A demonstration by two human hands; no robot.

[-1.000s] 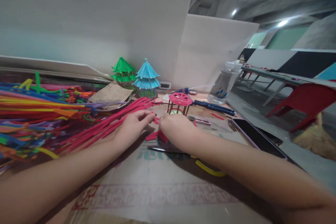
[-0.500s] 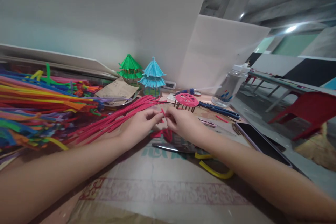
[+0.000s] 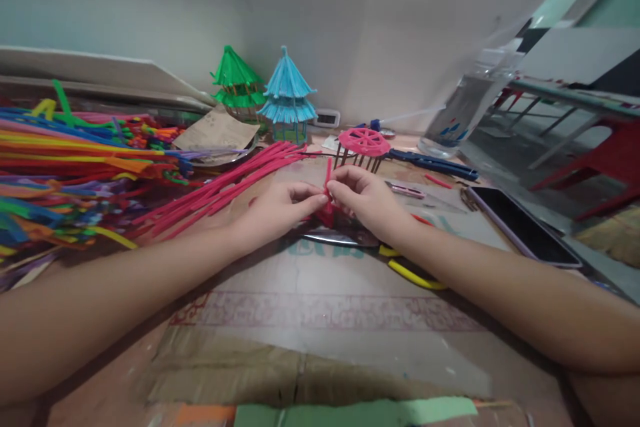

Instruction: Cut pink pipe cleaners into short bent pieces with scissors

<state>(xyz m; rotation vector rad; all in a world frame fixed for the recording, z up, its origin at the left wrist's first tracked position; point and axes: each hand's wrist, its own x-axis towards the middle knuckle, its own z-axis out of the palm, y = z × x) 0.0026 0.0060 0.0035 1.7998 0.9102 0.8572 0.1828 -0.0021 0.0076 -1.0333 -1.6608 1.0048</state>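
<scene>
Directly in front of the pink roof frame (image 3: 364,142), left hand (image 3: 280,210) and right hand (image 3: 363,197) meet fingertip to fingertip, both pinching a short pink stick (image 3: 327,180); it stands nearly upright between them, equally near each.

A short pink pipe-cleaner piece (image 3: 327,180) stood nearly upright, fuzzy and thin, its top toward twelve o'clock, its lower end pinched between both hands' fingertips. Beneath it, at six o'clock, a small bunch of pink cut pieces (image 3: 326,216) lay on the table.
</scene>
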